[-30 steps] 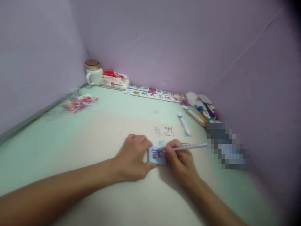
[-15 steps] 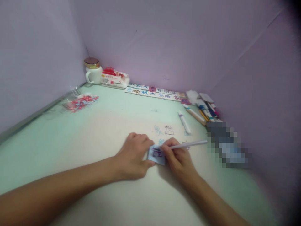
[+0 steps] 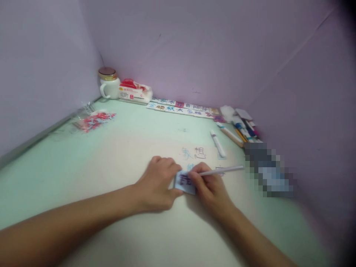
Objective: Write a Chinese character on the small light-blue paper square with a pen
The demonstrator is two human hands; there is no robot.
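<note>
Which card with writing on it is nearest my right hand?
The blue card held by your left hand; the other cards form rows by the wall.

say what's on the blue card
Dark purple strokes show on the blue card. The left hand's grip holds its left side; the right hand's grip, with a slim pen, hides its upper right corner and anything there.

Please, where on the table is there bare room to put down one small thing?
One bare patch lies between the red and blue pieces and the left hand. Another lies between the two forearms, nearest the wearer. The right side is crowded: loose marker, pen pile, blurred-out object.
</note>
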